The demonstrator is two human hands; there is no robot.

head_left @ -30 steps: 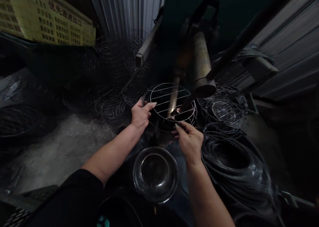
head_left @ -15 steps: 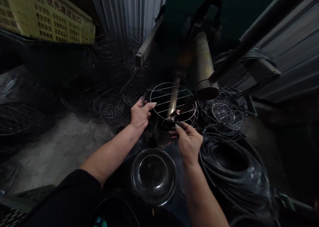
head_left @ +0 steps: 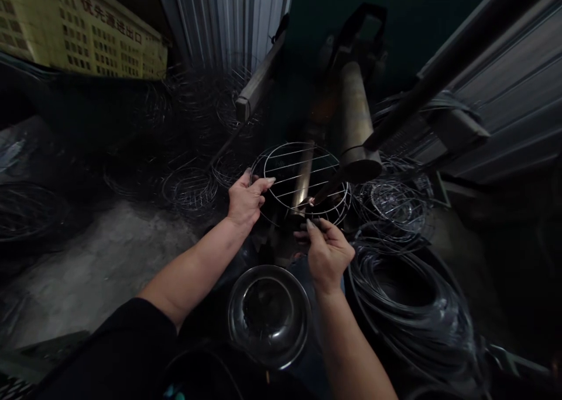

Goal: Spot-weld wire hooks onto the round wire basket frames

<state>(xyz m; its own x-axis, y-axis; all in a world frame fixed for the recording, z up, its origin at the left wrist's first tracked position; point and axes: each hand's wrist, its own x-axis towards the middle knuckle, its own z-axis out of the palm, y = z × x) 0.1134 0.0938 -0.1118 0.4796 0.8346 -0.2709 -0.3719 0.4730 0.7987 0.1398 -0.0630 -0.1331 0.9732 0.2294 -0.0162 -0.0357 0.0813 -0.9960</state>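
A round wire rack [head_left: 281,168], with parallel cross wires inside its ring, is held roughly level in front of me. My left hand [head_left: 246,200] grips its left rim, thumb on top and fingers beneath. By the near rim, my right hand [head_left: 328,249] is closed in a pinch, thumb against fingers; what it holds is too small and dark to make out. A rod-like metal electrode [head_left: 302,189] shows below the rack, and a thick metal cylinder [head_left: 356,116] of the machine stands beyond its right side. A small bright spot shows where the metal parts meet near the rim.
A shiny metal bowl [head_left: 268,318] sits close to my body. At right lie a large coil of wire [head_left: 439,324] and a pile of round wire racks [head_left: 397,204]. More wire racks [head_left: 191,188] lie at left. A yellow crate [head_left: 109,37] stands at the upper left.
The view has shifted slightly. The rack has moved a little away from me relative to the electrode. Both hands keep nearly the same pose.
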